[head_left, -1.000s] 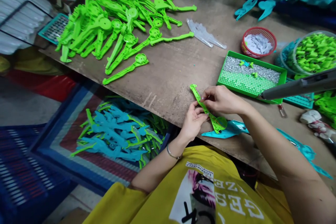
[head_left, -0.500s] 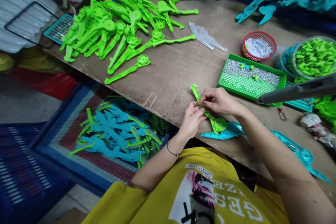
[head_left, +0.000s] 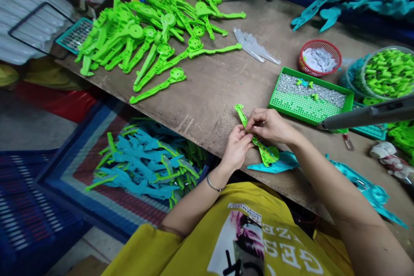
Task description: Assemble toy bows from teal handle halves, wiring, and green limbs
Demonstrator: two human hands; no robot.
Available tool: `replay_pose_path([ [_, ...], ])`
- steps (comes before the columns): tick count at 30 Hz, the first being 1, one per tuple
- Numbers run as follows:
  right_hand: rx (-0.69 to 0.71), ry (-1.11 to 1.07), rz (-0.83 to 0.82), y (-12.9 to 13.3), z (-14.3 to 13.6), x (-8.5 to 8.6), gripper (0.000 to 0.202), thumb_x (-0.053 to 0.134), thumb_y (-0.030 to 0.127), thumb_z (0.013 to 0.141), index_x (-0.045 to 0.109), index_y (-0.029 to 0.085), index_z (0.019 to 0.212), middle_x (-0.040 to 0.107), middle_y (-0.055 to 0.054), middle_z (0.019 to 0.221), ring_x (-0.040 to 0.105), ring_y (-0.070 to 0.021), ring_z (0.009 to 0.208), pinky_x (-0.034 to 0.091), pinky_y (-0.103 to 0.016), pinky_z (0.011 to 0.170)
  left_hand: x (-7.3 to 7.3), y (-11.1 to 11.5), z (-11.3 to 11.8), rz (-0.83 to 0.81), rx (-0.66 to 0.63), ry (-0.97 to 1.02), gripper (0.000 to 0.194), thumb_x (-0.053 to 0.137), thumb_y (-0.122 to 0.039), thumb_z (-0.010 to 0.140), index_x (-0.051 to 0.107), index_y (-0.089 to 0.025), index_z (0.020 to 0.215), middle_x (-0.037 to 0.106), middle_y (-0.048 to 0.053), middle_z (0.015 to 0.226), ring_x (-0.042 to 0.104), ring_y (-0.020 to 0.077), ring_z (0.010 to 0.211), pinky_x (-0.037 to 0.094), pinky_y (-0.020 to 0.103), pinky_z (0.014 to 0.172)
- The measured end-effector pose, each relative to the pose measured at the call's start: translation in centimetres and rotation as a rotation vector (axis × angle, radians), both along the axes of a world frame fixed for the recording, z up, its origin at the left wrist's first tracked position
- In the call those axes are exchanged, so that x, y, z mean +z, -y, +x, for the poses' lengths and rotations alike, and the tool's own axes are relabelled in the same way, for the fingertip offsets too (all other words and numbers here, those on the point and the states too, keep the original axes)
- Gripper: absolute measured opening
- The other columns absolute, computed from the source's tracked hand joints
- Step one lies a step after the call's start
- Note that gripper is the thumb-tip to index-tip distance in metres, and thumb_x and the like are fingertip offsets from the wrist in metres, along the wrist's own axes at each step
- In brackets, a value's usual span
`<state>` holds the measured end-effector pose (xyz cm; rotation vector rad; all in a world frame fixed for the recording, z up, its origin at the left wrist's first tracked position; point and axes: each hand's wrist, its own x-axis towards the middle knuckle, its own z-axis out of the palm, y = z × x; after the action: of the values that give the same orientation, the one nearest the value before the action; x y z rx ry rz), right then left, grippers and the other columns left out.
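Near the table's front edge, a long green plastic part (head_left: pixel 268 154) lies slanted, its round end toward me and its hooked tip pointing away. My left hand (head_left: pixel 237 144) has its fingers closed on the middle of this part. From the right, my right hand (head_left: pixel 267 125) reaches over the same stretch with thumb and forefinger pinched together; whatever is between those fingertips is too small to make out. Under the round end rests a blue plastic part (head_left: pixel 286 161), touching the table.
Green parts (head_left: pixel 134 32) are heaped at the back left. To the right stand a green tray (head_left: pixel 299 110) of small metal pieces, a red basket (head_left: pixel 336 62), a tub of green pieces (head_left: pixel 388 71) and a grey tool (head_left: pixel 365 116). A crate (head_left: pixel 64 177) sits below the table.
My right fingertips have shifted slightly against the green part, and the light speck between them no longer shows. The grey tool appears slightly further right. Otherwise the scene looks the same.
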<state>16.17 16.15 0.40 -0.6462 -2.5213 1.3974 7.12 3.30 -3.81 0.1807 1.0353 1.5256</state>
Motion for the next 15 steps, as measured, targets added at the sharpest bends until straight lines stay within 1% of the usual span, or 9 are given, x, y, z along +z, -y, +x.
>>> replay_pose_path([
  [3, -0.014, -0.007, -0.04, 0.09, 0.07, 0.39, 0.008, 0.068, 0.019, 0.08, 0.074, 0.015, 0.082, 0.063, -0.002, 0.077, 0.057, -0.0116, 0.067, 0.042, -0.025, 0.065, 0.0, -0.27, 0.27, -0.027, 0.021, -0.033, 0.034, 0.073, -0.019, 0.072, 0.05, -0.02, 0.097, 0.068, -0.003, 0.086, 0.067, 0.0116, 0.078, 0.056, 0.028, 0.077],
  [6, -0.042, -0.036, -0.045, 0.1, 0.26, 0.78, 0.01, 0.067, 0.023, 0.082, 0.073, 0.016, 0.086, 0.064, -0.004, 0.087, 0.059, -0.0123, 0.071, 0.045, -0.025, 0.066, 0.01, -0.43, 0.49, -0.03, 0.036, -0.038, 0.035, 0.072, -0.02, 0.072, 0.048, -0.02, 0.099, 0.069, -0.002, 0.087, 0.069, 0.0141, 0.078, 0.057, 0.033, 0.08],
  [8, -0.049, -0.062, -0.006, 0.07, 0.42, 0.82, 0.011, 0.064, 0.019, 0.082, 0.072, 0.016, 0.088, 0.065, -0.005, 0.09, 0.059, -0.0127, 0.074, 0.046, -0.026, 0.068, -0.03, -0.46, 0.55, -0.028, 0.04, -0.04, 0.036, 0.073, -0.021, 0.073, 0.048, -0.02, 0.099, 0.069, -0.001, 0.087, 0.07, 0.0151, 0.079, 0.058, 0.034, 0.081],
  [11, -0.057, -0.096, 0.065, 0.09, 0.64, 0.47, 0.013, 0.059, 0.013, 0.081, 0.07, 0.017, 0.086, 0.066, -0.004, 0.087, 0.06, -0.0139, 0.076, 0.047, -0.028, 0.072, -0.16, -0.42, 0.57, -0.03, 0.038, -0.05, 0.038, 0.075, -0.024, 0.073, 0.049, -0.02, 0.1, 0.07, -0.002, 0.086, 0.07, 0.0147, 0.079, 0.057, 0.033, 0.08],
  [15, -0.069, -0.114, 0.067, 0.24, 0.82, -0.01, 0.011, 0.061, 0.012, 0.079, 0.07, 0.017, 0.081, 0.068, -0.005, 0.085, 0.063, -0.0158, 0.08, 0.049, -0.029, 0.075, -0.33, -0.36, 0.59, -0.027, 0.035, -0.062, 0.038, 0.074, -0.026, 0.073, 0.05, -0.02, 0.101, 0.069, -0.002, 0.085, 0.068, 0.0125, 0.075, 0.057, 0.028, 0.074],
])
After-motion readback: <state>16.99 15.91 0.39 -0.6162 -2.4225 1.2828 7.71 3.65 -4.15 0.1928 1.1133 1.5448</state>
